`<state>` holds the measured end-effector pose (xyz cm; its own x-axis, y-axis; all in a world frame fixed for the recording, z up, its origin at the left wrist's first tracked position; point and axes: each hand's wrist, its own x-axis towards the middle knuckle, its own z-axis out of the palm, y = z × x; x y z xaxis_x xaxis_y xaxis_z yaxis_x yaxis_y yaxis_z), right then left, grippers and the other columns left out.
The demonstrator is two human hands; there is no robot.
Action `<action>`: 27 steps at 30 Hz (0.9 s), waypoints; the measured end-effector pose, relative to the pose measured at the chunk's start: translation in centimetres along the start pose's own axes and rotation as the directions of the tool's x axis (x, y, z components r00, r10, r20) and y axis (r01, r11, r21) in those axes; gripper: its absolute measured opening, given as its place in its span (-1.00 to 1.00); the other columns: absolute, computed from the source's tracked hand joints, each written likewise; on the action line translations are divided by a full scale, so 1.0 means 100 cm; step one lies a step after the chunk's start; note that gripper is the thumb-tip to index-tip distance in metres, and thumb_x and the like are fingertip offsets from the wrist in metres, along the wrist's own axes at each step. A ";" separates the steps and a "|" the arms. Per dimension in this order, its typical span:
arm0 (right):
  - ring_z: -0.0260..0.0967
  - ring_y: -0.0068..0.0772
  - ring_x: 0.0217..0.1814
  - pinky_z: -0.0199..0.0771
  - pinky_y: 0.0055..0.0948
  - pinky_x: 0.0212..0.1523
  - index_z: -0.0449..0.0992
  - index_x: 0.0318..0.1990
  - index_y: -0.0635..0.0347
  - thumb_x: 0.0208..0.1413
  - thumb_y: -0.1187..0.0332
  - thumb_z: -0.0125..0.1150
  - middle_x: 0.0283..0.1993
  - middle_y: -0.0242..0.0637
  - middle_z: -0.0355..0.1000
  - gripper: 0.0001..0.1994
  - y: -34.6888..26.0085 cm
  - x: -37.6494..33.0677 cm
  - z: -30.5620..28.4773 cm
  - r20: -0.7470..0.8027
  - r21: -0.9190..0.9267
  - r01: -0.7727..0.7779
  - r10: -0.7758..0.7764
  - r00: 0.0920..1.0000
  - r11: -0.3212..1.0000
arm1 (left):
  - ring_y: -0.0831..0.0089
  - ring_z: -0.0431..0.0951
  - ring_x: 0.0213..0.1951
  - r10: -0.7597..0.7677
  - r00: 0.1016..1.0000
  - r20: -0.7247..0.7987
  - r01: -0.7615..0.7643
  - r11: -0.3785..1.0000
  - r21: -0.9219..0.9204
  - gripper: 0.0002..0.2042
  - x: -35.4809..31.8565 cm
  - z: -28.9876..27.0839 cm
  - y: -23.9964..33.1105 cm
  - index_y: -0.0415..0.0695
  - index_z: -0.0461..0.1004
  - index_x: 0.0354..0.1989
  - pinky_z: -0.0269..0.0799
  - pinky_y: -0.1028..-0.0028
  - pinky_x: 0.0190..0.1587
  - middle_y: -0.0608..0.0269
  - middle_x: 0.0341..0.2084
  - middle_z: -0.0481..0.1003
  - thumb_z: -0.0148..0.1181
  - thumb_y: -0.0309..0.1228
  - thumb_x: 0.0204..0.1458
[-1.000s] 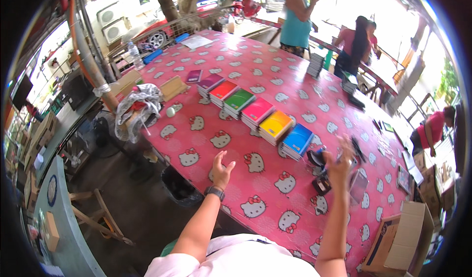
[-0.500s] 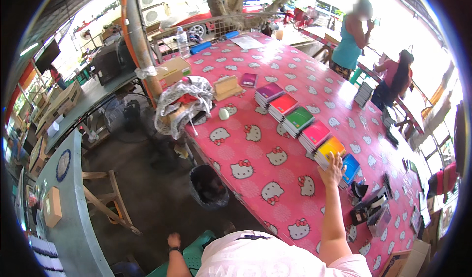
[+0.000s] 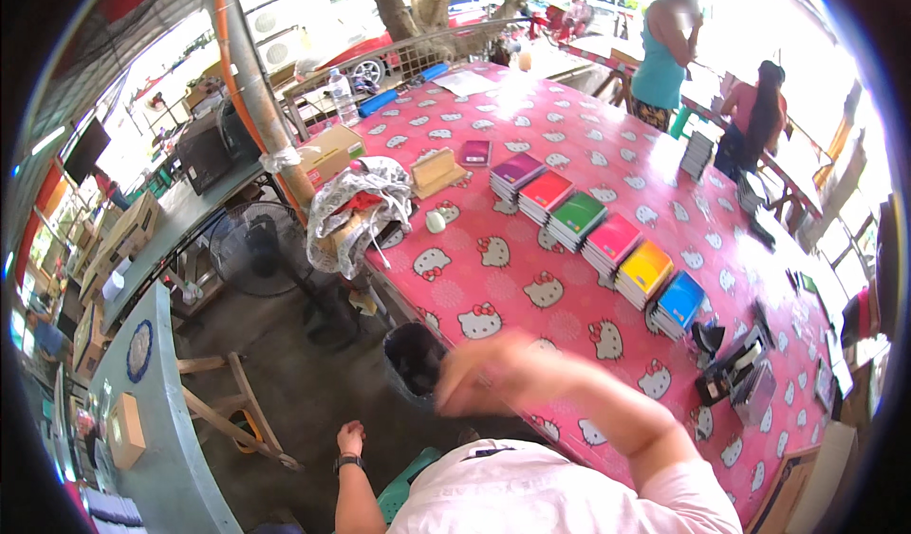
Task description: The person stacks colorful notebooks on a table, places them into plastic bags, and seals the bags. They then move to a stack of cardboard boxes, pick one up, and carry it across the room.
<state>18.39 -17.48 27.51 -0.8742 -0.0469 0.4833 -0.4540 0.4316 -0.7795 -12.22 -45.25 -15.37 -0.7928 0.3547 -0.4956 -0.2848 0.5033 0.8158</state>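
My right hand is smeared by motion above the pink table's near edge, beside the dark waste bin; its fingers cannot be made out. Low over the floor, left of my body, my left hand hangs with loosely curled, slightly parted fingers and nothing visible in them. A dark band circles that wrist. Several notebook stacks run diagonally across the table, including a purple one, a green one, a yellow one and a blue one. Neither hand touches them.
A waste bin stands against the table. A wooden stand, a cloth bundle and a cardboard box occupy the left corner. Black holders sit at right. Two people are beyond the table; a fan stands left.
My right hand has left the yellow and blue notebook stacks and swung left toward the near table edge. My left hand has risen slightly. The view has shifted a little.
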 end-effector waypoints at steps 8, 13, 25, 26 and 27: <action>0.34 -0.02 -0.30 0.33 -0.26 -0.31 0.43 -0.35 0.36 0.00 0.43 0.12 -0.37 -0.04 0.37 -0.86 -0.145 0.047 0.157 0.247 0.873 0.240 -0.809 0.534 0.425 | 0.58 0.46 -0.53 0.028 0.983 0.182 -0.031 0.999 0.014 -0.81 -0.092 0.075 -0.007 -0.08 0.47 -0.19 0.32 0.53 -0.54 0.39 -0.47 0.48 0.13 -0.39 0.00; 0.33 -0.04 -0.30 0.32 -0.26 -0.29 0.42 -0.34 0.36 0.02 0.42 0.10 -0.37 -0.06 0.36 -0.85 -0.165 -0.006 0.174 0.280 0.906 0.152 -0.827 0.488 0.396 | 0.56 0.49 -0.50 -0.163 0.943 0.291 0.046 0.928 0.370 -0.79 -0.167 0.070 -0.098 -0.03 0.50 -0.19 0.33 0.52 -0.55 0.38 -0.41 0.51 0.15 -0.34 -0.03; 0.30 -0.09 -0.29 0.30 -0.27 -0.25 0.40 -0.32 0.37 0.06 0.42 0.06 -0.37 -0.10 0.33 -0.85 -0.225 -0.113 0.178 0.319 0.943 -0.008 -0.898 0.303 0.332 | 0.42 0.55 -0.33 -0.300 0.946 0.119 0.300 0.954 0.021 -0.65 -0.321 0.048 -0.229 -0.11 0.46 -0.05 0.37 0.44 -0.44 0.27 -0.27 0.54 0.13 -0.27 -0.02; 0.30 -0.10 -0.29 0.30 -0.27 -0.25 0.40 -0.32 0.37 0.07 0.42 0.06 -0.36 -0.10 0.33 -0.85 -0.225 -0.116 0.176 0.336 0.939 -0.022 -0.902 0.271 0.343 | 0.42 0.55 -0.33 -0.330 0.942 0.065 0.329 0.944 0.015 -0.66 -0.329 0.047 -0.237 -0.11 0.46 -0.05 0.37 0.44 -0.44 0.27 -0.27 0.53 0.13 -0.27 -0.02; 0.30 -0.10 -0.29 0.30 -0.27 -0.24 0.40 -0.32 0.37 0.07 0.42 0.05 -0.36 -0.11 0.33 -0.85 -0.226 -0.120 0.169 0.366 0.928 -0.027 -0.896 0.250 0.372 | 0.42 0.55 -0.33 -0.353 0.935 0.030 0.352 0.936 0.017 -0.66 -0.331 0.048 -0.233 -0.11 0.45 -0.05 0.37 0.45 -0.45 0.27 -0.26 0.53 0.14 -0.27 -0.02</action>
<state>36.29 -41.95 32.58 0.1253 -0.7286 0.6734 -0.3049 -0.6742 -0.6727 23.27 -64.94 -19.40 -0.6246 0.1781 -0.7603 -0.5366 0.6095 0.5836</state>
